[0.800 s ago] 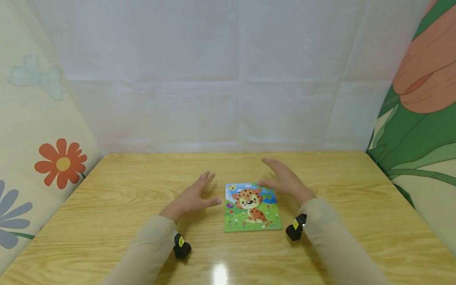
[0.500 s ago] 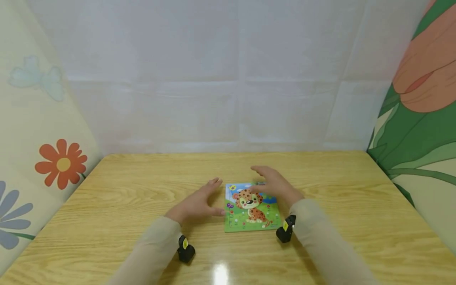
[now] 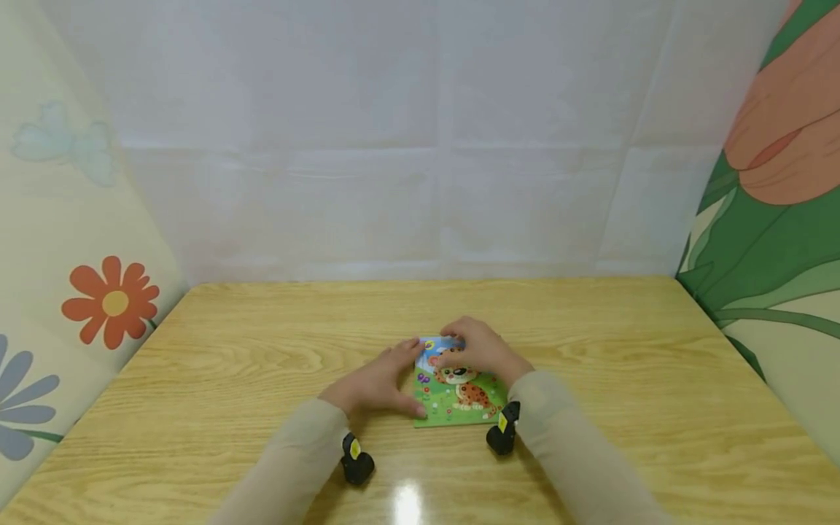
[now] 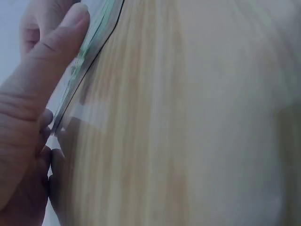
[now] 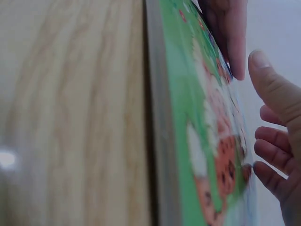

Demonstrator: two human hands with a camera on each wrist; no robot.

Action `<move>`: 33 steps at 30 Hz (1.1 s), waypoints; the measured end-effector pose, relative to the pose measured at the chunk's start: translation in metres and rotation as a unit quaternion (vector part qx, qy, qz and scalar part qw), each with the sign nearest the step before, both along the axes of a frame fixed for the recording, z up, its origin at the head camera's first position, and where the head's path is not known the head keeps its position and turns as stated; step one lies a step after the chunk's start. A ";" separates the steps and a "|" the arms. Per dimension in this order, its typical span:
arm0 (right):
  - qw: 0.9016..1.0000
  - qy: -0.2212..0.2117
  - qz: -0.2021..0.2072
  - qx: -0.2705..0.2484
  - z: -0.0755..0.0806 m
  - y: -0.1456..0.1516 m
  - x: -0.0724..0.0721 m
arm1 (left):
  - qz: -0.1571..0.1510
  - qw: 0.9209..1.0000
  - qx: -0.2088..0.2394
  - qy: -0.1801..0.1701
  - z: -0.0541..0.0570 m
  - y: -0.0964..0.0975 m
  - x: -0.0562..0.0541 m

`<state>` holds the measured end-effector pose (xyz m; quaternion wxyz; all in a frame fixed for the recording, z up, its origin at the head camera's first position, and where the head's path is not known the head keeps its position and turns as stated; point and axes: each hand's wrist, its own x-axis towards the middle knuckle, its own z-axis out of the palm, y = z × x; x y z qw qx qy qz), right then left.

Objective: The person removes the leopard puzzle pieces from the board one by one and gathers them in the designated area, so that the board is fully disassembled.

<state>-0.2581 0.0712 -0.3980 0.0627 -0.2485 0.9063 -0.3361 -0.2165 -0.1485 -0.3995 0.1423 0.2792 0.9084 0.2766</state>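
Observation:
A square picture board with a spotted leopard cub lies flat on the wooden table, green at its near side and blue at the far side. My left hand rests along its left edge, thumb at the near corner and fingertips at the far one. In the left wrist view that thumb lies over the board's edge. Over the right half is my right hand, fingers bent and thumb apart from them, hiding part of the cub's head. The right wrist view shows nothing between thumb and fingers.
The wooden table reaches back to a white cloth. Painted panels with a red flower and a large tulip flank it. A black wrist camera sits under the left sleeve, another under the right.
Both hands have moved in: the left to the right until at the board's left edge, the right leftward and lower over the picture, its fingers bending more. The board has stayed put.

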 end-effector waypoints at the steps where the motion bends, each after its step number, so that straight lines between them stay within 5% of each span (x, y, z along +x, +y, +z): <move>1: 1.000 0.003 0.002 0.000 -0.001 -0.002 0.000 | -0.004 1.000 -0.004 0.003 0.000 0.001 0.000; 5: 1.000 0.017 0.008 -0.007 -0.004 -0.007 -0.001 | -0.016 1.000 -0.017 0.011 0.000 0.002 -0.001; 16: 0.997 -0.031 -0.043 -0.058 -0.016 -0.013 0.003 | -0.007 0.999 -0.032 0.005 -0.004 0.004 -0.003; 25: 0.993 -0.058 -0.097 -0.011 -0.005 -0.029 0.004 | 0.018 0.999 -0.047 0.000 -0.003 0.006 -0.001; 33: 0.991 -0.084 -0.107 0.010 0.002 -0.035 0.005 | 0.014 0.999 -0.048 0.002 -0.002 0.007 0.000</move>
